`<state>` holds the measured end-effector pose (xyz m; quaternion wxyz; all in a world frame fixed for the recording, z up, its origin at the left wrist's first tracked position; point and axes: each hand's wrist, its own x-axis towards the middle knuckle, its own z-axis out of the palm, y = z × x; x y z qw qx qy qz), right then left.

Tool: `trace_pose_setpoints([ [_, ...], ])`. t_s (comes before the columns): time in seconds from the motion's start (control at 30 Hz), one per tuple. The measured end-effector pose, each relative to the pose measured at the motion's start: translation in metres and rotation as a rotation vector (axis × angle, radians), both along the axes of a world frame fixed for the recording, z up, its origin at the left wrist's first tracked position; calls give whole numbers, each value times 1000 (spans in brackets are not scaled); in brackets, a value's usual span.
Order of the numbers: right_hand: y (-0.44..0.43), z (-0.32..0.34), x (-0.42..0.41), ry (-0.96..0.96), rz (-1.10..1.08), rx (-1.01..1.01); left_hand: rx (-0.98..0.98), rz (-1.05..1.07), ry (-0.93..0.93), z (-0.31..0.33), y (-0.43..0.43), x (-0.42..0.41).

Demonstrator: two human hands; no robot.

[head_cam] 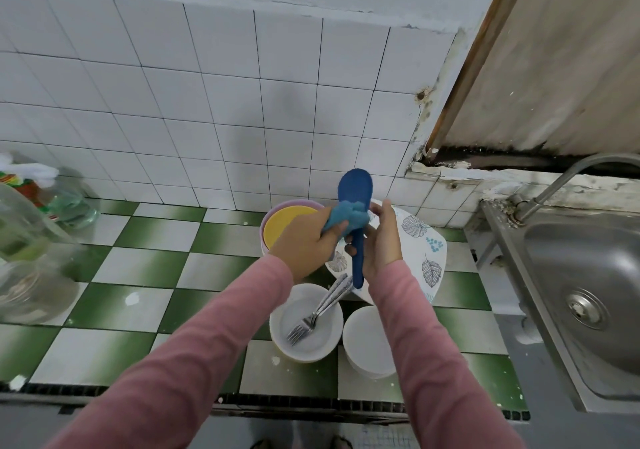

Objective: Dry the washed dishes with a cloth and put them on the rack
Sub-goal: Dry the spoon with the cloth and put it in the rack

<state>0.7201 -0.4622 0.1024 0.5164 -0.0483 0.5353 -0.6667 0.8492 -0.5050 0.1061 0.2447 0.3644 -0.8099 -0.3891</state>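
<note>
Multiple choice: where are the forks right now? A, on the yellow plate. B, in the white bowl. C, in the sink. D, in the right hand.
B: the forks lie in the white bowl; the right hand holds the blue spoon, the left hand the cloth.

You get soft, cool, even light, moderately bright throughout. Beyond your hands [304,240] a faint grey shadow falls on the tiled wall [173,67]. Hands look sharp; bottles [31,240] far left of them blur, and tile lines bow outward.
</note>
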Motion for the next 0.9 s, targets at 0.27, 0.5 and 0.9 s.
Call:
trace_pose_setpoints([
  [0.27, -11, 0, -10, 531, 129, 303, 189, 367, 243, -6, -11, -8],
  [0.5, -14, 12, 1, 213, 50, 114, 7, 145, 91, -22, 5, -22],
  [0.9, -14, 0, -8, 588, -29, 294, 37, -12, 16, -38, -3, -13],
])
